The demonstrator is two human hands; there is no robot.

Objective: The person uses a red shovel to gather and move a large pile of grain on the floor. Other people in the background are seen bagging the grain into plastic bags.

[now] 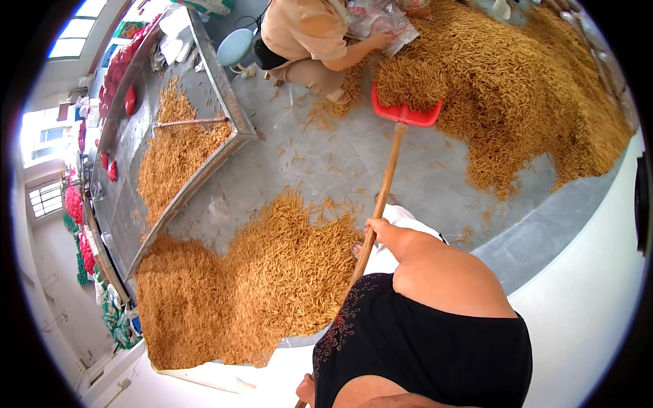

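Observation:
My right hand [375,228] is closed around the wooden handle of a shovel [388,166]. Its red scoop [406,115] carries a heap of thin golden-brown sticks [410,81] and sits at the front of the large pile. My left hand [306,389], partly cut off at the lower edge, is closed on the rear part of the same handle. Between the two hands, my black top hides the shaft. Another pile of the sticks [292,258] lies on the floor left of my feet.
A person in a tan top [303,30] squats beside the scoop, hands at a clear plastic bag [388,24]. The large stick pile [530,88] spreads at the upper right. A metal-sided tray [204,183] holds more sticks and a wooden-handled tool [190,122]. Nearby stands a pale blue stool [235,47].

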